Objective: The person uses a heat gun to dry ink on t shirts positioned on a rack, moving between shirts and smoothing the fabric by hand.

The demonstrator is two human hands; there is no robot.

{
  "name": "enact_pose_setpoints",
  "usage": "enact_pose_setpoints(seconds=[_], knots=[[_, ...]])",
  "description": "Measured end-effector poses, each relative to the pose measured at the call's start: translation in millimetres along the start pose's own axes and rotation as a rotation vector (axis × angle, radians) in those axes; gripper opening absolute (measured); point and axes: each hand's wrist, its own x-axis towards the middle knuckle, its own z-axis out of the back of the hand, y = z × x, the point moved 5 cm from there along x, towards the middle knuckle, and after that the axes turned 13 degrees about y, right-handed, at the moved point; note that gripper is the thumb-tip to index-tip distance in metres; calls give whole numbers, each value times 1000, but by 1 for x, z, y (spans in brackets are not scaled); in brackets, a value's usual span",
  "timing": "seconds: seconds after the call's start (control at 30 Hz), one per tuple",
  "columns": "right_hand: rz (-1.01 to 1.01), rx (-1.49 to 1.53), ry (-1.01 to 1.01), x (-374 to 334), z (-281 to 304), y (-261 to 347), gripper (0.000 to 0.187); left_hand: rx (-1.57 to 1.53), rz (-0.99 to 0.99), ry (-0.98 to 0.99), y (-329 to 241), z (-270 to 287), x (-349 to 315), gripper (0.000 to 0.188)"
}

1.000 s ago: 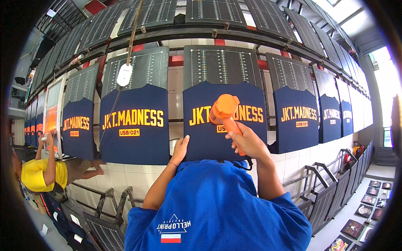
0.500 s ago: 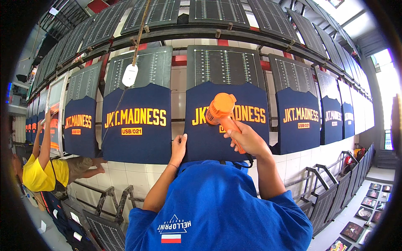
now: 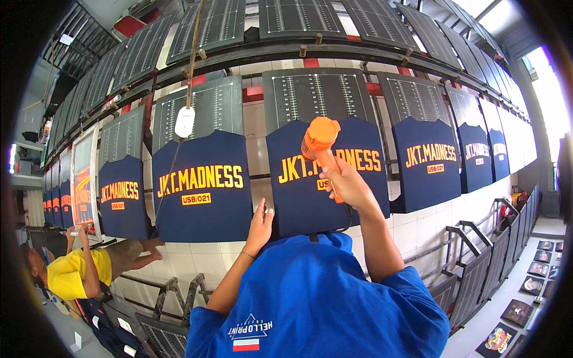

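Observation:
My right hand [image 3: 346, 184] grips the handle of an orange hair dryer [image 3: 322, 138], a hot-air blower with a round body. It is over the navy shirt [image 3: 316, 209] with orange and yellow lettering, covering part of the print. That shirt lies spread on a dark platen marked with white rulers [image 3: 304, 86]. My left hand [image 3: 259, 228] is beside the shirt's lower left edge with fingers stretched upward and apart. I see nothing in it; whether it touches the shirt I cannot tell.
More navy printed shirts [image 3: 206, 221] lie on platens to both sides. A white switch [image 3: 185, 122] hangs on a cord before the left one. At far left, a person in a yellow shirt [image 3: 74, 274] works at a printing screen [image 3: 86, 179]. Tilted platens [image 3: 486, 274] stand at lower right.
The view has shifted and tilted slightly. My left hand's fingers have spread from a closer grouping. The hair dryer stays over the same print. The person in yellow has lowered their hands.

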Motion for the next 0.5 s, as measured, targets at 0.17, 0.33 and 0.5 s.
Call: enact_pose_setpoints(seconds=[0.17,0.33,0.5], knots=[[1,41,-33,2,0,5,36,-443,82,114,10,64,-24,36],[-2,60,-13,7,-7,2,37,-13,60,-550,71,182,-83,25],[11,32,-45,9,-22,3,34,495,298,-1050,114,254,-138,29]])
